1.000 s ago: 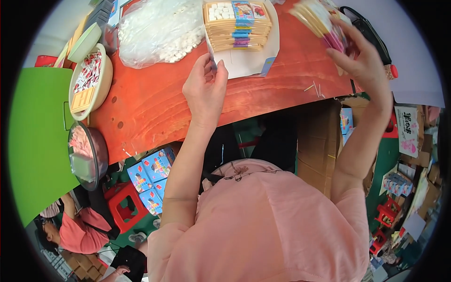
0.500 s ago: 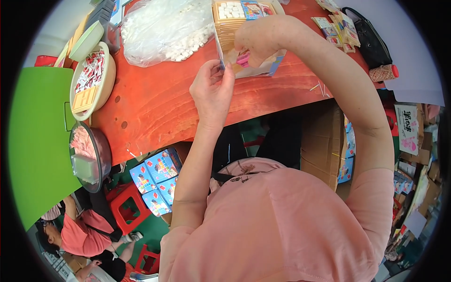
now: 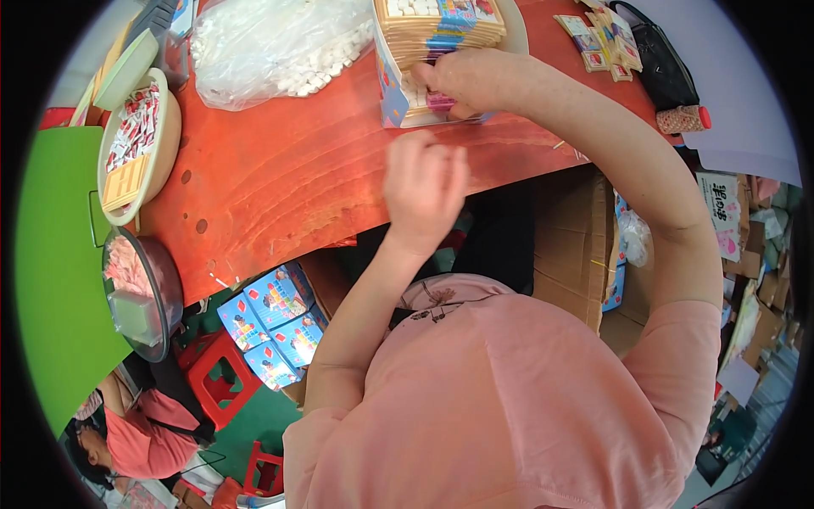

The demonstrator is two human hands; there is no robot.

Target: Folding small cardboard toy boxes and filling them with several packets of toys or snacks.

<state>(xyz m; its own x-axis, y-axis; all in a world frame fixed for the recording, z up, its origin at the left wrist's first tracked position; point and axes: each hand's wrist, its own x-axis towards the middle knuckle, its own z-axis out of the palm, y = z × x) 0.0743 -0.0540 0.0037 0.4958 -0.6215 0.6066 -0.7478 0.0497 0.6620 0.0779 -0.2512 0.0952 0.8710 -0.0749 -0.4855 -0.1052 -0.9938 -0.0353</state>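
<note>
My right hand [image 3: 454, 81] reaches into an open blue-and-white carton [image 3: 392, 97] at the table's near edge. Its fingers are bent round a small pink packet [image 3: 439, 101], only partly visible. Beyond the fingers, the carton holds a stack of square tan biscuits [image 3: 415, 44], with white marshmallows [image 3: 413, 8] and a blue printed packet [image 3: 455, 13] on top. My left hand [image 3: 424, 182] hovers just in front of the carton, apart from it. Its fingers are curled and blurred, and whether anything is between them cannot be seen.
A clear bag of marshmallows [image 3: 280, 51] lies left of the carton. Further left are a cream basin [image 3: 175, 127] of sachets and a dark-rimmed bowl [image 3: 172, 293]. Small packets [image 3: 598, 42] and a black bag [image 3: 666, 68] lie far right. Blue boxes [image 3: 275, 310] sit below the table.
My left hand has come away from the carton's near corner, moving right and toward me, its fingers now curled. My right hand stays inside the carton. The whole view has shifted slightly.
</note>
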